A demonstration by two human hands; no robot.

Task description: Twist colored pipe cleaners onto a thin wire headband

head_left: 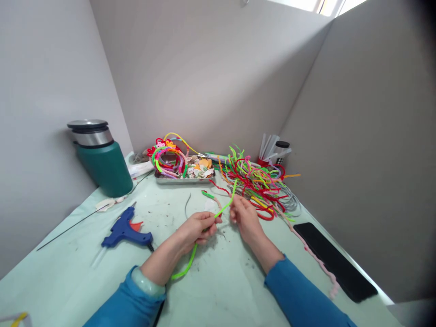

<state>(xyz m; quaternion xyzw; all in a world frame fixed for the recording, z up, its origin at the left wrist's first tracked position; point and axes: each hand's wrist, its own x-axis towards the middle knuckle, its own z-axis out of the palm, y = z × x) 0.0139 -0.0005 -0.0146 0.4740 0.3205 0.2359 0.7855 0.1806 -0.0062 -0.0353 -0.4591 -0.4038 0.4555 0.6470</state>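
A lime green pipe cleaner [185, 270] runs through the pinched fingers of my left hand [198, 228]. Its lower end trails down beside my left wrist, and its upper end sticks up between both hands. My right hand [245, 218] has its fingers closed at that upper stretch; the exact grip is partly hidden. Just beyond my left fingertips is a short green and pink pipe cleaner piece [208, 195], and I cannot tell whether the fingers touch it. A thin grey strand [187, 204] lies behind my left hand.
A blue glue gun [126, 228] lies left, near a green flask [104, 165]. At the back, a metal tray [184, 180] holds scraps and a colourful pipe cleaner ring [166, 161]. Tangled pipe cleaners [255, 181] fill the back right, above a black phone [335, 261].
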